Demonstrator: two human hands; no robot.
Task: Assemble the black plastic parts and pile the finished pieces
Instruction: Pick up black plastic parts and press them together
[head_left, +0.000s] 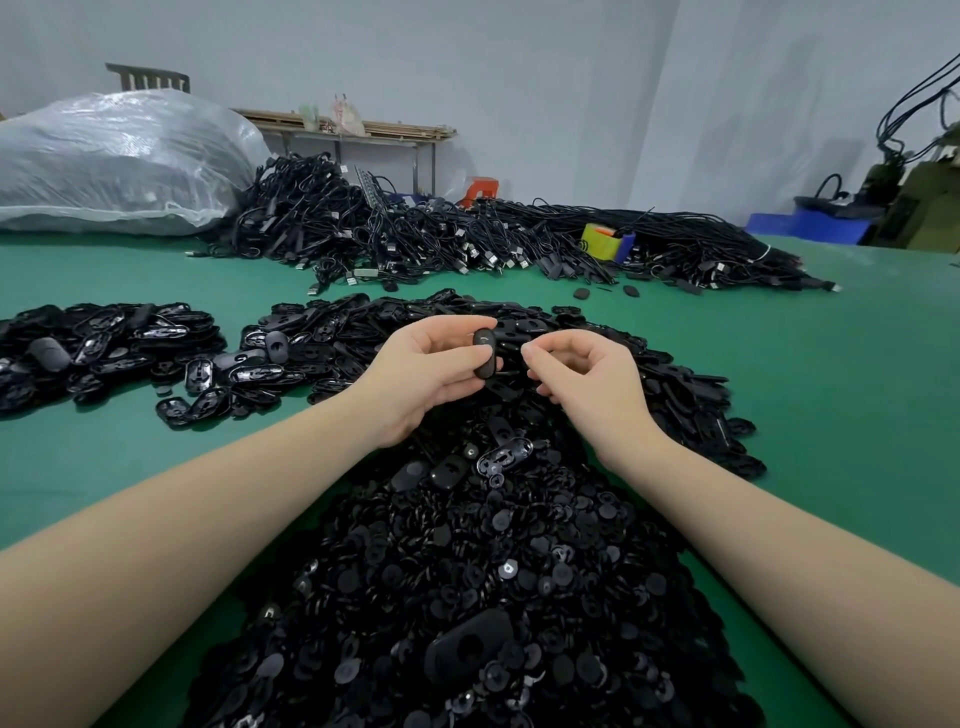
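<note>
Green work table (841, 395), seen from a head-worn camera looking forward and down. A clear plastic sack (114, 161), bulging and filled, lies at the far left edge. Beside it, bundled black cables (467, 234) with metal plug ends stretch across the far side of the table; a yellow tape roll (600, 241) sits among them. A blue crate (810, 226) stands off the table at far right.

The main heap of black plastic parts (467, 597) runs from the near edge to mid-table: small round discs nearest the camera, flat oval shells farther out. A second, lower pile of oval pieces (104, 348) lies well apart to the left, with strays scattered between the two.

Both bare forearms reach in over the main heap. The left hand (431, 374) holds one oval black part (484, 356) upright above the heap, thumb across its face and fingers curled behind it. The right hand (582, 374) hovers just beside it, fingers curled inward with thumb and forefinger tips drawn together; whether these tips pinch a small component cannot be told, since anything there is lost against the dark heap. The two hands are near one another but apart.
</note>
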